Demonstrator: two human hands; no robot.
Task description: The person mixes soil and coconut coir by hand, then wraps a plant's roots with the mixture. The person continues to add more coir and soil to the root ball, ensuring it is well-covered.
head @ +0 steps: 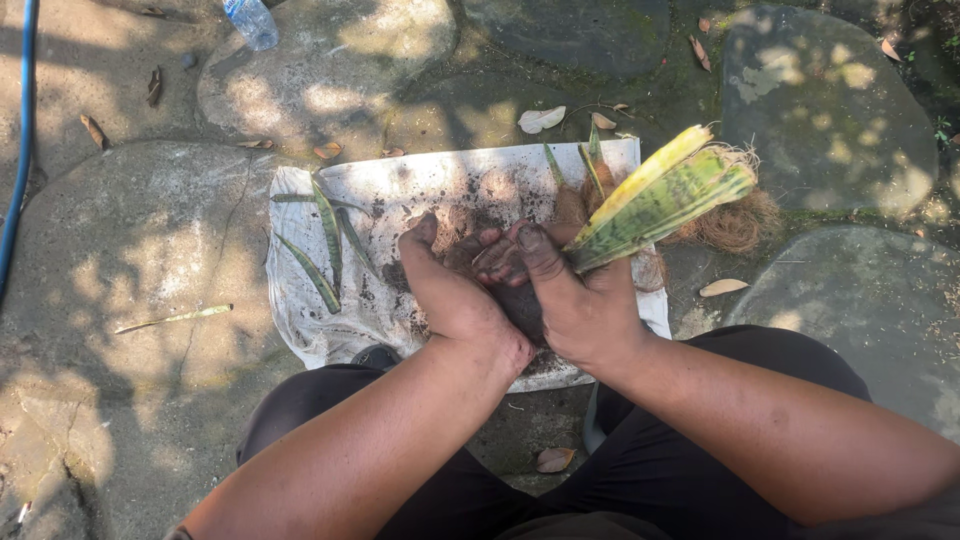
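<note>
Far left: a blue hose (pixel 18 150) along the stone paving (pixel 130 250), a clear bottle (pixel 250 20) at the top edge. On the white cloth (pixel 300 320), several cut green leaves (pixel 328 240) already lying apart, with loose soil scattered around. Middle: left hand (pixel 450 290) curled, fingers pressed into a dark root ball (pixel 520 305). Right hand (pixel 580 300) closed around the same clump at the base of a yellow-green striped plant (pixel 660 195), leaves pointing up and right. Soil still clinging; brown roots (pixel 735 225) partly bared beyond.
</note>
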